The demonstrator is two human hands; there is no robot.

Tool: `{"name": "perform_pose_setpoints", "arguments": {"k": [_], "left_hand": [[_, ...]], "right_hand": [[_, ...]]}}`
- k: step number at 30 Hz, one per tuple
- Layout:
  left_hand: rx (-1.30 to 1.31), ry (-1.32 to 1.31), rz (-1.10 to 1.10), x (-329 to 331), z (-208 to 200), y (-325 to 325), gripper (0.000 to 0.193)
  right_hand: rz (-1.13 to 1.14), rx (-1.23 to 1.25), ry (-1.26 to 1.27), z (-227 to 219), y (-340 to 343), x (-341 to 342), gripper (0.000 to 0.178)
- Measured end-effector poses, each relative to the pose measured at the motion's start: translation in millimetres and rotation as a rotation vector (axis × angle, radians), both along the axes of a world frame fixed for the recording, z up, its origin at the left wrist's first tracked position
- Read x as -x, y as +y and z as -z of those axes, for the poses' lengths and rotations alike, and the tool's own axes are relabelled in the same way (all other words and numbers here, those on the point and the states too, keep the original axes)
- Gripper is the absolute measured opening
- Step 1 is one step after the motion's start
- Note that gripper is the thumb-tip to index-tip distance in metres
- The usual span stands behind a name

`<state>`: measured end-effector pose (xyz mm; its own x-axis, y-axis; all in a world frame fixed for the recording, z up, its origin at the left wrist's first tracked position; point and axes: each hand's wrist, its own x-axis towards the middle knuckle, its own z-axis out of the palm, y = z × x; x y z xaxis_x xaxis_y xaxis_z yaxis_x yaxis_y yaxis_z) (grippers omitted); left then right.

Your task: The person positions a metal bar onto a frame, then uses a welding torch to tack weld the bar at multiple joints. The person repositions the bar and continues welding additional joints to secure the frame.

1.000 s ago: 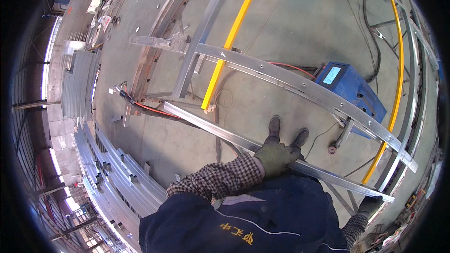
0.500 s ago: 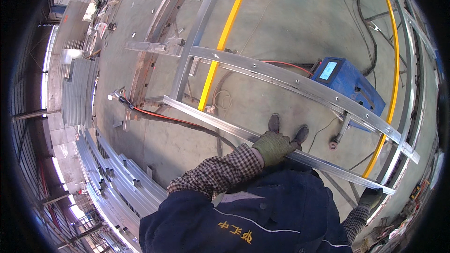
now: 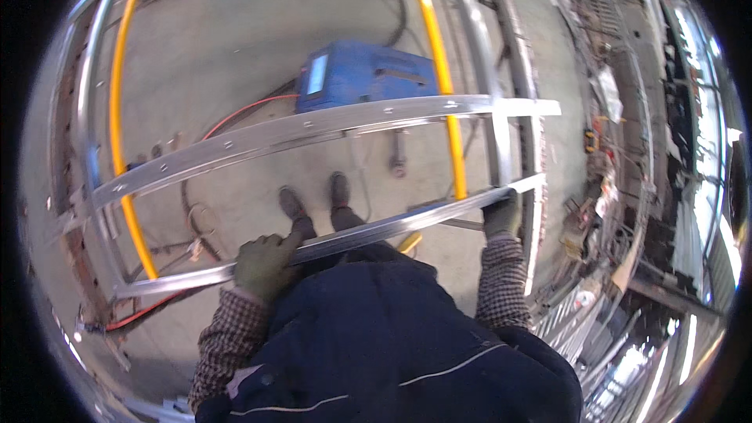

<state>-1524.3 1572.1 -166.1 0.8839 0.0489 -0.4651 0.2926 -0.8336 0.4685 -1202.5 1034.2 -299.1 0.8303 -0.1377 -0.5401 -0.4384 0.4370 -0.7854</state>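
A long silver metal bar (image 3: 392,227) crosses in front of my body as the near side of a ladder-like frame. My left hand (image 3: 266,266), in a green work glove, is closed over it left of my feet. Close to its right end, my right hand (image 3: 503,218) grips the same bar, its fingertips partly hidden. A second silver bar (image 3: 274,137) with small holes runs roughly parallel beyond it. Two yellow strips, one at the left (image 3: 117,110) and one at the right (image 3: 439,47), run away from me and meet the near bar.
Past the second bar, a blue machine (image 3: 360,70) with a lit screen stands on the floor, a red hose (image 3: 243,113) beside it. Rusty supports (image 3: 78,266) lie under the frame's left side. Metal stock and clutter (image 3: 603,188) line the far right.
My view has swung to the right, so the frame and blue machine appear farther left and the right-hand clutter shows. Both hands stay on the near bar.
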Motion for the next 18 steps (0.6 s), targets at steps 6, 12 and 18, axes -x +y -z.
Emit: {"name": "perform_pose_setpoints", "arguments": {"k": [6,12,18], "left_hand": [[-0.024,-0.008,-0.023,1,0,0,0.058],[-0.001,-0.06,-0.036,4,7,-1,0.054],[-0.044,-0.074,-0.021,6,12,-2,0.057]], "right_hand": [[0.166,0.084,0.028,-57,76,19,0.037],[0.155,0.086,0.053,-52,73,18,0.043],[0.165,0.058,0.067,-54,76,19,0.041]]}}
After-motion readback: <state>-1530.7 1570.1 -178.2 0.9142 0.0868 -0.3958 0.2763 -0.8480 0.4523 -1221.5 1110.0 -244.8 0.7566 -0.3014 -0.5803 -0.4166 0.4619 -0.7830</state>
